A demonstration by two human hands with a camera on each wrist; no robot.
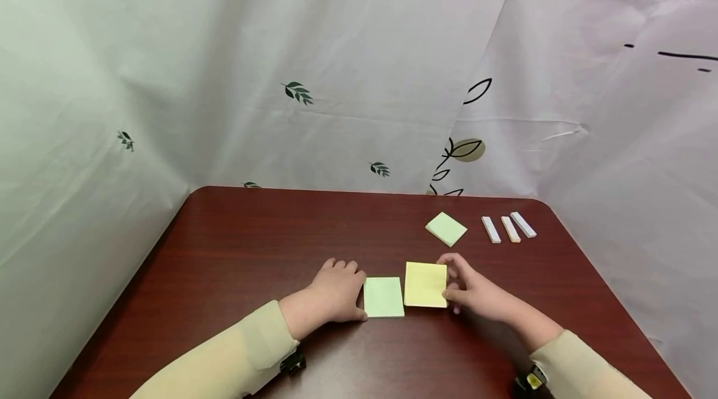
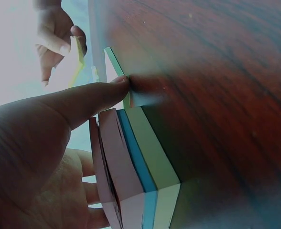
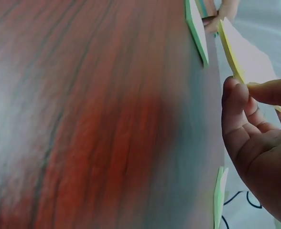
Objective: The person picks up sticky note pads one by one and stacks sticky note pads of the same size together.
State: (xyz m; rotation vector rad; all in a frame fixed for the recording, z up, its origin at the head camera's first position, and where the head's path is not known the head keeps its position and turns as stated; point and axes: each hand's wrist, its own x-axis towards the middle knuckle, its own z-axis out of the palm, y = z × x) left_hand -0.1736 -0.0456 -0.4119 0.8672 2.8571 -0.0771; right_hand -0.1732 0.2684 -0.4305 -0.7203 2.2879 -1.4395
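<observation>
My right hand (image 1: 468,287) pinches a yellow sticky-note pad (image 1: 424,285) between thumb and fingers at its right edge; in the right wrist view the yellow pad (image 3: 248,55) tilts above the table. Left of it lies a pale green sticky-note pad (image 1: 384,297). My left hand (image 1: 336,292) arches beside that pad, thumb and forefinger close to its left corners. In the left wrist view the straight thumb reaches the edge of the green pad (image 2: 117,71). A stack of sticky-note pads (image 2: 135,171), pink, blue and green, stands close by that hand, hidden in the head view.
Another pale green pad (image 1: 446,229) lies turned askew further back. To its right are three small white sticks (image 1: 509,228) near the far right corner. The dark red wooden table (image 1: 269,230) has white patterned fabric (image 1: 348,75) hanging around it.
</observation>
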